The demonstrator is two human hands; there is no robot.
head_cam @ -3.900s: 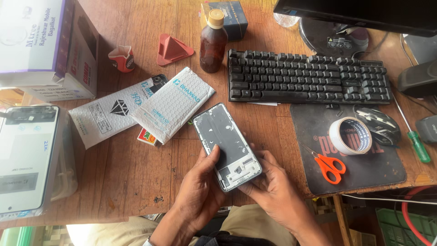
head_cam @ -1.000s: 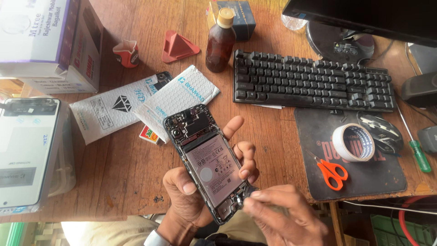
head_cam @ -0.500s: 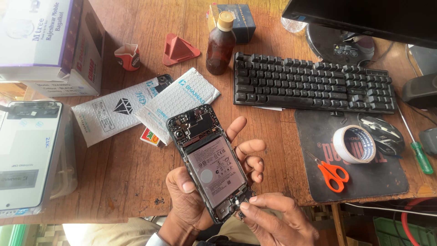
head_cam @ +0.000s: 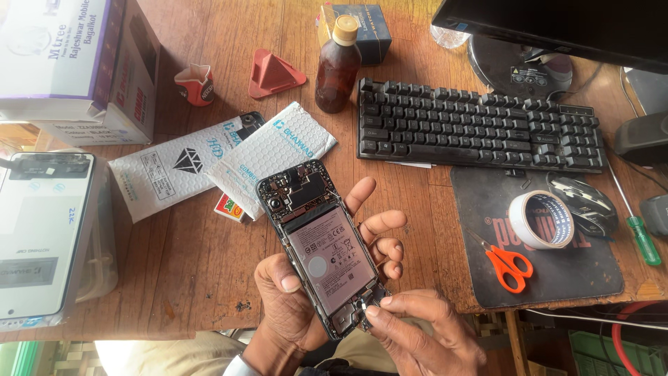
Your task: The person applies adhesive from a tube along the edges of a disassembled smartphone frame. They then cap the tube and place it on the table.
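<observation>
Fingers of our left hand curl up behind the opened phone, 4 of them showing past its right edge and the thumb pressed on its left edge, so the phone sits gripped in that hand, back cover off, board and battery facing up, tilted with its camera end away from us. We hold it just above the near edge of the wooden table. Across the table sit a black monitor on its round stand, a black keyboard and a dark mat carrying a mouse, a roll of white tape and orange scissors. To our left lie a pale cardboard box, a white device and 2 padded envelopes just beyond the phone. Farther off stand a brown bottle, a red triangular stand and a small red cup. Our right hand meets the phone's lower right corner, thumb and forefinger pinched together on a small part there; we cannot tell what that part is.
</observation>
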